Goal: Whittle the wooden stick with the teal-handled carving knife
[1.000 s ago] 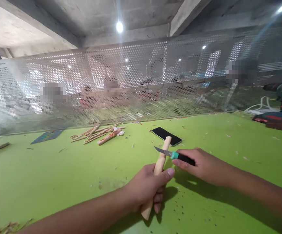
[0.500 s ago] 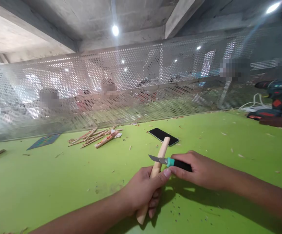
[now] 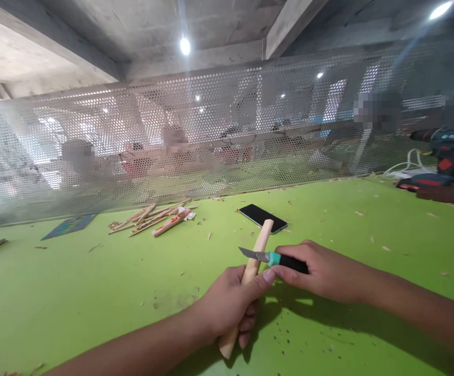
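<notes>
My left hand [image 3: 236, 300] is wrapped round a pale wooden stick [image 3: 264, 237], which slants up and away from me above the green table. In my right hand [image 3: 321, 269] is a carving knife [image 3: 274, 259] with a black and teal handle. Its blade lies across the stick, just above my left thumb, the tip pointing left. The left thumb reaches close to the knife handle; whether it touches cannot be made out. Past the stick's far end, a black phone [image 3: 260, 216] lies flat and is partly covered by it.
Thin wooden sticks [image 3: 144, 222] lie piled at the back left, beside a dark patterned sheet [image 3: 70, 226]. A cordless drill [image 3: 446, 156] stands at the far right. A perforated metal screen [image 3: 219, 136] borders the green table [image 3: 113, 292]; people show blurred behind it. Shavings are scattered about.
Hands, stick and knife keep nearly the same pose. The whole view has shifted very slightly.
</notes>
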`<state>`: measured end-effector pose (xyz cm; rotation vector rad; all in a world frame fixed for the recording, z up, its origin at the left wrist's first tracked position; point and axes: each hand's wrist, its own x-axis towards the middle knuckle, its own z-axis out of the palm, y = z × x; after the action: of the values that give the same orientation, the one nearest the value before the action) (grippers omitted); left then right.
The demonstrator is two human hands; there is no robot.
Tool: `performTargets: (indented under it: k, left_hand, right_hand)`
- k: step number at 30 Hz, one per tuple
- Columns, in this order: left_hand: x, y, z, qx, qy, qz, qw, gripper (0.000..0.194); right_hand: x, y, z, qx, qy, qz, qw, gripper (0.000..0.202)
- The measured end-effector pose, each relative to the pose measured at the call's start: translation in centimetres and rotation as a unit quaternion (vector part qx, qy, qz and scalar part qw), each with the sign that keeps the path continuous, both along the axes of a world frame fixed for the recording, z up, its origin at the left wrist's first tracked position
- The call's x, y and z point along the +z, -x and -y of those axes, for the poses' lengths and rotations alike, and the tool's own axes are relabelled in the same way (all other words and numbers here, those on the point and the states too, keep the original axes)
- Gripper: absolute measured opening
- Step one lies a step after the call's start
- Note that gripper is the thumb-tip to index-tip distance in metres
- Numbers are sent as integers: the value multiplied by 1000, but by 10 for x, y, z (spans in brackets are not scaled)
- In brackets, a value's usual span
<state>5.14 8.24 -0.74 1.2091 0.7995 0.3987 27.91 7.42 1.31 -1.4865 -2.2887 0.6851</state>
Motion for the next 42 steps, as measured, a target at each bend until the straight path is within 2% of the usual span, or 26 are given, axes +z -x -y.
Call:
performTargets:
  k: [10,18,30,42]
  left_hand:
    - [-1,0,-1,-9,-6,-3,1000,52]
    - [2,-1,1,9,-7,-6,1000,53]
    - [-5,0,-2,-10,-20,-13,1000,54]
    - [-4,-1,-2,-6,-20,-13,1000,56]
  right_hand:
    - [-2,1,-2,0,4,2,1000,44]
    - [-5,0,0,-7,20,-12,1000,39]
    - [-6,1,-3,-2,23,-16,1000,38]
    - [-6,1,-2,-1,18,-8,1000,40]
